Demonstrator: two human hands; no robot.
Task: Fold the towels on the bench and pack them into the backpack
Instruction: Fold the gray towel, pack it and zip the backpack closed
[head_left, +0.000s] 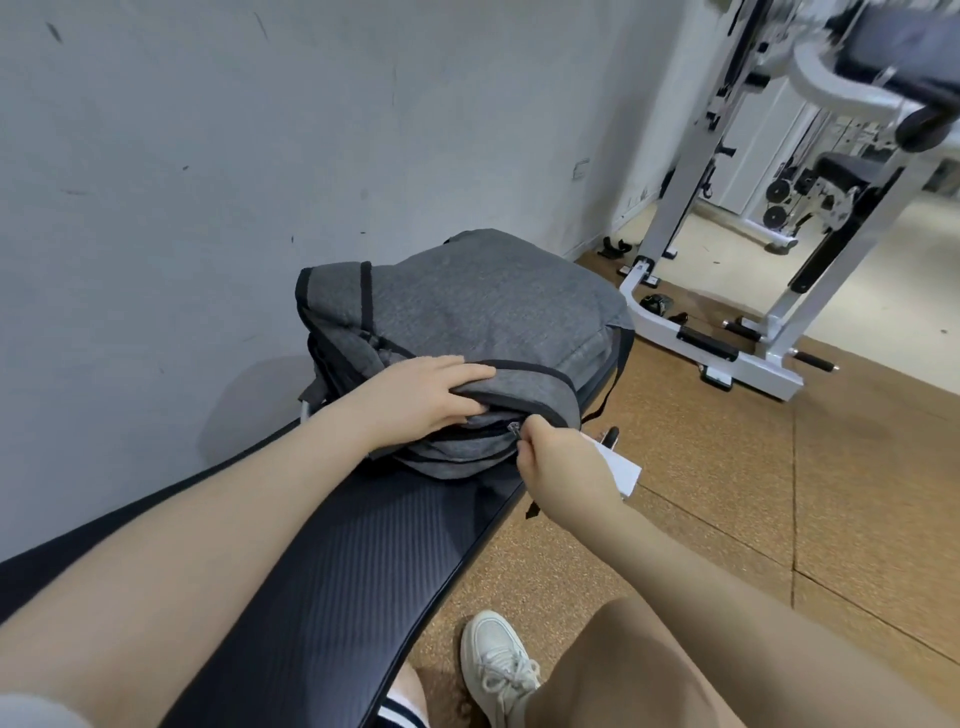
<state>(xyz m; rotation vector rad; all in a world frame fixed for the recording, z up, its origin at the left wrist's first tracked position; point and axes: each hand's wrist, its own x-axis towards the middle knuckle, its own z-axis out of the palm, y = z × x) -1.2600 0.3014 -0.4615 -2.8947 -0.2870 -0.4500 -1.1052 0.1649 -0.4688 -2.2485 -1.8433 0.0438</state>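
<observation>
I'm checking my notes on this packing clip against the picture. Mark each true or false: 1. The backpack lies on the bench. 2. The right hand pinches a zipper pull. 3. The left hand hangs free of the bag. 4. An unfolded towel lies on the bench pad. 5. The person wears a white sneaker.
1. True: the grey backpack rests on the black bench.
2. True: the right hand pinches the zipper pull.
3. False: the left hand grips the backpack's top edge.
4. False: no towel shows on the pad.
5. True: a white sneaker stands on the floor.
</observation>
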